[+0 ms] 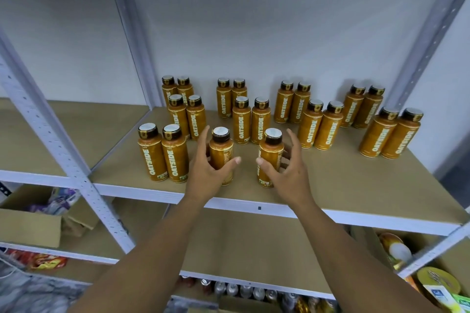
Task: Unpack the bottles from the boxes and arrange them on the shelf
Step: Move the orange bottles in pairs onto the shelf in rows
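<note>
Lining the tan shelf, 20 amber dark-capped bottles stand; left hand, right hand flank 2, grips wide; remainder unseen

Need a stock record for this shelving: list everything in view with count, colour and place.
Oatside bottles: 20, orange-gold with dark caps, upright on the middle board, mostly in pairs and fours.
Shelving: white metal frame, tan boards, several levels.
Cardboard box: 1 clear, brown, open, lower level on the left.
Purple-white packets: count unclear, in that box.
Red packets: count unclear, bottom left.
Cans: several, silver, bottom level, centre.
Yellow packages: several, lower right.
Left hand: fingers spread around a front bottle, grip open.
Right hand: cupped round the other front bottle, grip unclear.
</note>
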The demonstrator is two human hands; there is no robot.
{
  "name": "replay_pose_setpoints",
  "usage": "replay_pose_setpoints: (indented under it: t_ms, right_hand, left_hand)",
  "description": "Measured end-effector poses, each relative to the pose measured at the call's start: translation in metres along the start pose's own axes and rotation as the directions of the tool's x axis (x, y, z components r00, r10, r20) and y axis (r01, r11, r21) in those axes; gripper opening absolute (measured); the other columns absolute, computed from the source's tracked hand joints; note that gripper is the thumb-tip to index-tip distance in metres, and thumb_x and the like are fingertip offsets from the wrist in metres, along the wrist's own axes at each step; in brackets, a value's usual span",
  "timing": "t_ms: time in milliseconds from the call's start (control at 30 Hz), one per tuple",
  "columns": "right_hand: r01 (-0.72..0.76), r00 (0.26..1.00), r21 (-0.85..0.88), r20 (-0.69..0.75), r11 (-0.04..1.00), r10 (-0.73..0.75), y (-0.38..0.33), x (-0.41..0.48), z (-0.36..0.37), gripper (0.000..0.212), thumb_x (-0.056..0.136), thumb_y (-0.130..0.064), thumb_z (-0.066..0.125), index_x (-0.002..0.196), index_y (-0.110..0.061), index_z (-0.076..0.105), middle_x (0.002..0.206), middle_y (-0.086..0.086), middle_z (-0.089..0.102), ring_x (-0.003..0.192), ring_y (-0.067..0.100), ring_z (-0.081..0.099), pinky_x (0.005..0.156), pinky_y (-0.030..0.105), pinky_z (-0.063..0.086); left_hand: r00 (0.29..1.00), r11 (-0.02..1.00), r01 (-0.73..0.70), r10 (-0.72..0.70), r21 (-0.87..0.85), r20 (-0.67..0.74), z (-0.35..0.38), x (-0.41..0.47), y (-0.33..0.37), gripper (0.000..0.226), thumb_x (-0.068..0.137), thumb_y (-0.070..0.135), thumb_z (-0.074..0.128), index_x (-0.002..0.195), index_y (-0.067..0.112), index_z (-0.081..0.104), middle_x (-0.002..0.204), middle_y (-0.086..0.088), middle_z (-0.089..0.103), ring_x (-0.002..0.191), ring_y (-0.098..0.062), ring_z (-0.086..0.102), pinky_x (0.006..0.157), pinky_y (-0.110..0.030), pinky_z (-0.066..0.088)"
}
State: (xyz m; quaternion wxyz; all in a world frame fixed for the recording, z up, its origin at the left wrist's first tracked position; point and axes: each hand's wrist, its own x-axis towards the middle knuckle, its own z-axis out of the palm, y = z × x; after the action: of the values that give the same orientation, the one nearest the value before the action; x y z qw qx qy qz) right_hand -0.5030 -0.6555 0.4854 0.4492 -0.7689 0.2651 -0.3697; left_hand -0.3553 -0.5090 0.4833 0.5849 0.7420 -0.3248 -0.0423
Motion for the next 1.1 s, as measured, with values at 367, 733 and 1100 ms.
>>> replay_pose_setpoints:
  t_ms: [367, 733, 1100]
  right_hand:
    - [0.054, 0.995, -0.214, -0.076, 0.975, -0.072, 0.016, -0.012, 0.010, 0.096, 0.079, -0.051, 0.083, 0.154, -0.037, 0.024, 0.152, -0.006, 0.046, 0.128, 0.016, 0.053, 0.095, 0.037, 0.057]
    - [-0.026, 0.989, -0.286, -0.145, 0.958, -0.016, 0.015, -0.011, 0.010, 0.102, 0.076, -0.057, 0.083, 0.156, -0.031, 0.027, 0.144, -0.001, 0.050, 0.116, 0.011, 0.055, 0.087, 0.036, 0.059]
    - [-0.040, 0.991, -0.231, -0.131, 0.972, 0.010, 0.016, -0.013, 0.009, 0.094, 0.083, -0.044, 0.082, 0.156, -0.034, 0.023, 0.147, 0.002, 0.055, 0.115, 0.018, 0.063, 0.087, 0.035, 0.060]
  left_hand:
    - [0.989, 0.974, -0.105, 0.124, 0.201, -0.085, 0.013, -0.017, -0.024, 0.108, 0.081, 0.039, 0.085, 0.158, 0.038, 0.009, 0.162, 0.008, 0.029, 0.147, -0.014, 0.033, 0.112, -0.046, 0.047]
    - [0.973, 0.956, -0.117, 0.164, 0.269, -0.160, 0.013, -0.015, -0.029, 0.111, 0.079, 0.040, 0.086, 0.157, 0.041, 0.007, 0.147, 0.000, 0.039, 0.132, -0.018, 0.047, 0.099, -0.049, 0.055]
    - [0.988, 0.983, -0.067, 0.090, 0.172, -0.126, 0.008, -0.016, -0.027, 0.118, 0.083, 0.026, 0.083, 0.146, 0.066, -0.009, 0.150, -0.002, 0.047, 0.131, -0.018, 0.053, 0.102, -0.042, 0.055]
